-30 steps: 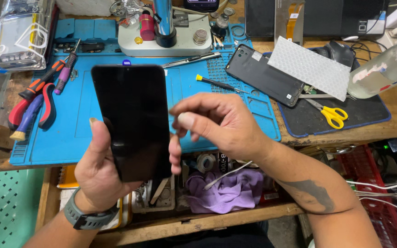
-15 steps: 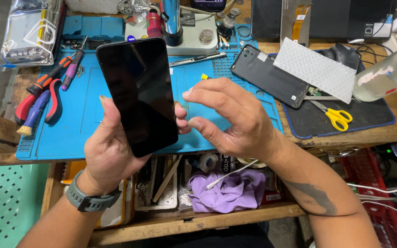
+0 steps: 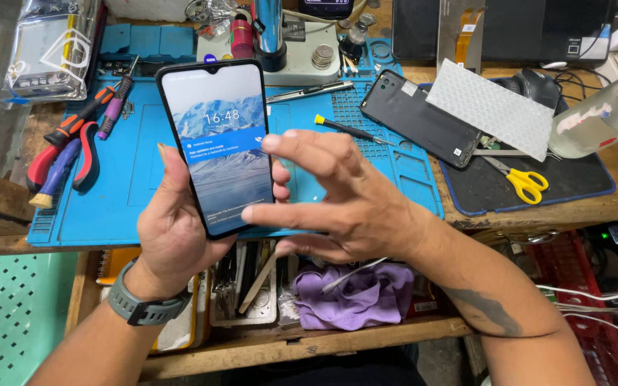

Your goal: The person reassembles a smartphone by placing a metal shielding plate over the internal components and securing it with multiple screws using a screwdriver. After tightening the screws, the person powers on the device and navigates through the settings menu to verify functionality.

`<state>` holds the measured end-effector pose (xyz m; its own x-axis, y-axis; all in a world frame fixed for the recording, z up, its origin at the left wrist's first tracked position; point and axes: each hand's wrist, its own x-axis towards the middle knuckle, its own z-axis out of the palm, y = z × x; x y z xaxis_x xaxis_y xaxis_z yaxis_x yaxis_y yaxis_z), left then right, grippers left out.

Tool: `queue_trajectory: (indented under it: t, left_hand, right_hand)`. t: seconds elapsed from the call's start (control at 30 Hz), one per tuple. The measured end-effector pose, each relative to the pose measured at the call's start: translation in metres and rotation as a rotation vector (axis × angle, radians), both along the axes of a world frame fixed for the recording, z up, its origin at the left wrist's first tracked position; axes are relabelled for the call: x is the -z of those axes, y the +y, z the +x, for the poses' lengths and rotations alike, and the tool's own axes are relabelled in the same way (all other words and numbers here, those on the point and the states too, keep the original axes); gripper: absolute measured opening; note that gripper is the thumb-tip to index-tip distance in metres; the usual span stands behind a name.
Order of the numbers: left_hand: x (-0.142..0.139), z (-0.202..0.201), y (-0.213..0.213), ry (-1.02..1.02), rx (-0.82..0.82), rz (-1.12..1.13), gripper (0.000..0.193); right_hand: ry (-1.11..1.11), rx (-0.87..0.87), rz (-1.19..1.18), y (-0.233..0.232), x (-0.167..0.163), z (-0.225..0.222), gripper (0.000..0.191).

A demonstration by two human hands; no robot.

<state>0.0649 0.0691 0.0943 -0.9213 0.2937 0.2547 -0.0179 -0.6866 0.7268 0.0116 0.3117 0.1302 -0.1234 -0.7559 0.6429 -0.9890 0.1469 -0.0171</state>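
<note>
Left hand [image 3: 173,229]: wrapped around the lower half of a smartphone [image 3: 217,143], thumb along its left edge, fingers behind; grey watch on the wrist.
Right hand [image 3: 337,196]: spread wide and holding nothing, index fingertip just at the phone's right edge near the bottom, other fingers fanned above.
Smartphone: held upright above the front part of the blue work mat [image 3: 130,179], screen lit with a mountain picture and a notification band.
Step in hand (judgement): checking the lit screen by touch; best done with a firm left grip low on the body, light taps with one fingertip only, no pressing on the glass corners, phone kept over the mat in case of a slip.
On the mat: yellow-tipped screwdriver [image 3: 345,129] just right of the phone, near the mat's middle; red and blue pliers [image 3: 66,161] and a purple-handled screwdriver [image 3: 114,107] at the left edge.
Right side of the bench: dark back cover [image 3: 413,118] lying partly over the mat's right edge, white dotted sheet [image 3: 491,107] beside it, yellow scissors [image 3: 520,180] on a dark pad.
Below the bench's front edge: tray of tools and a purple cloth [image 3: 352,297].
In the way: nothing between fingers and screen; loose screwdriver close under the right hand, easy to knock.
</note>
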Motion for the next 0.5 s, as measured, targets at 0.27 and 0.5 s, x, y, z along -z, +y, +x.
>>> queue_trajectory:
  t: [0.27,0.5]
  left_hand:
    - [-0.004,0.002,0.005,-0.060,-0.057,-0.043,0.073]
    - [-0.006,0.002,0.006,0.035,0.044,-0.097,0.080]
  right_hand:
    - [0.066,0.226,-0.044,-0.003,0.006,-0.004,0.057]
    - [-0.064,0.424,-0.134,0.011,0.006,-0.008,0.070]
